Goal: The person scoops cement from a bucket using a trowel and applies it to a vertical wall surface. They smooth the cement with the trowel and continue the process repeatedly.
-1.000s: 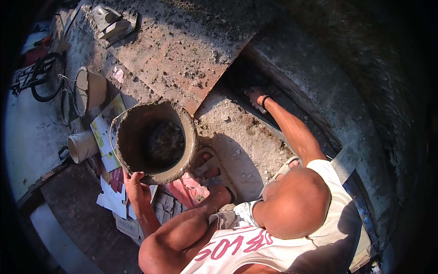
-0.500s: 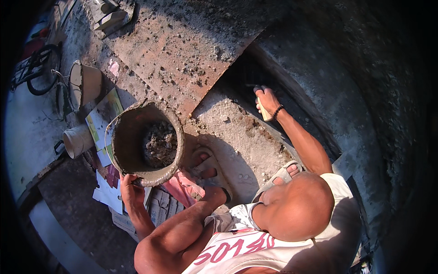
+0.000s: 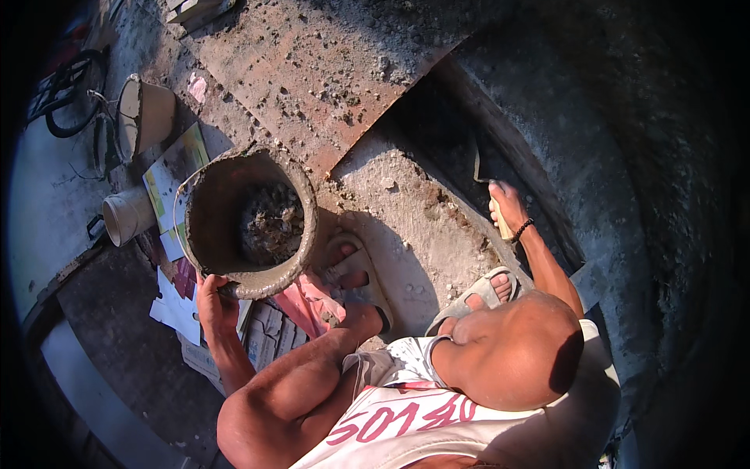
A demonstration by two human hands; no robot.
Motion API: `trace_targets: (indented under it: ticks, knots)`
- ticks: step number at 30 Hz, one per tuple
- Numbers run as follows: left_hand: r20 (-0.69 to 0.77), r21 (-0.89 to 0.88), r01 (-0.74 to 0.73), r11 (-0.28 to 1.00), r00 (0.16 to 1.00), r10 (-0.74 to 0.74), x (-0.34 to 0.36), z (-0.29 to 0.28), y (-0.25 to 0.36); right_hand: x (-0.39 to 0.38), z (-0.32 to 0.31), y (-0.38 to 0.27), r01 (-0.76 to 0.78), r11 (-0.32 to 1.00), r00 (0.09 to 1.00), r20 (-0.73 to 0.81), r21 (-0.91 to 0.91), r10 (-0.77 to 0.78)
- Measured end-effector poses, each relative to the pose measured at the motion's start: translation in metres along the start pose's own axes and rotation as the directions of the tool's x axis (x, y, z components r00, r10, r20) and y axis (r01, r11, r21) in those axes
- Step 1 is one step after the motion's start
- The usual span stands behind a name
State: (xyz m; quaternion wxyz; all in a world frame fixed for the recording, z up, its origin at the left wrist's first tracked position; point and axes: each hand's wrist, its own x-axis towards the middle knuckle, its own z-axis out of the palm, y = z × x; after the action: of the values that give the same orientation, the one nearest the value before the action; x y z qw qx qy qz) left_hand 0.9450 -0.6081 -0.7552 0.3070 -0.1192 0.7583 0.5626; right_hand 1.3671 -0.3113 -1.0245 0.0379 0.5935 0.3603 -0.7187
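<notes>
My left hand (image 3: pixel 216 303) grips the lower rim of a mud-coated bucket (image 3: pixel 209 217), which leans tilted with a wire handle and holds lumpy wet rubble. My right hand (image 3: pixel 506 207) is closed on the pale handle of a trowel (image 3: pixel 477 162), its bent neck and thin blade over the dark, open channel (image 3: pixel 437 117). A dusty metal plate (image 3: pixel 305 94) borders the channel, and pale concrete (image 3: pixel 391 211) lies between it and my sandaled feet. Under and beside the bucket are a pink crumpled bag (image 3: pixel 308 301) and flattened cardboard and paper (image 3: pixel 172 303).
A cream bucket (image 3: pixel 150 117), a smaller pale container (image 3: pixel 129 215) and a black wheel (image 3: pixel 70 86) stand at the left. Pale blocks (image 3: pixel 195 12) lie at the top. A rough grey wall (image 3: pixel 594 156) runs along the right beside the channel.
My right hand has come out of the channel's depth, moving rightward toward me, bringing the trowel into sight. The bucket and left hand shifted up-left in the picture; rubble in the bucket shows more.
</notes>
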Motion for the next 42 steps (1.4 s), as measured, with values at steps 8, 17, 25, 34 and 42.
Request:
trace_targets:
  ticks: [8,17,25,34,42]
  knots:
    - [0.100,0.012,-0.032,0.999,0.995,0.031,0.005,-0.004,0.004,0.088,0.034,-0.065,0.135,0.841,0.966,0.258,-0.524,0.006]
    - [0.085,-0.047,-0.004,0.999,0.996,0.008,0.006,-0.009,-0.006,0.022,0.017,0.017,0.095,0.971,0.967,-0.213,-0.220,-0.143]
    - [0.145,-0.014,-0.003,1.000,0.989,0.005,0.005,-0.005,0.005,0.107,0.049,0.008,0.024,0.954,0.992,-0.114,-0.300,-0.060]
    - [0.123,0.013,-0.009,1.000,0.992,0.008,0.004,-0.016,-0.006,0.010,-0.026,0.020,0.017,0.983,0.992,-0.118,-0.182,-0.039]
    - [0.123,0.045,-0.026,0.999,0.992,0.020,0.007,-0.015,-0.002,0.046,-0.032,-0.004,0.191,0.802,0.971,0.227,-0.566,-0.071]
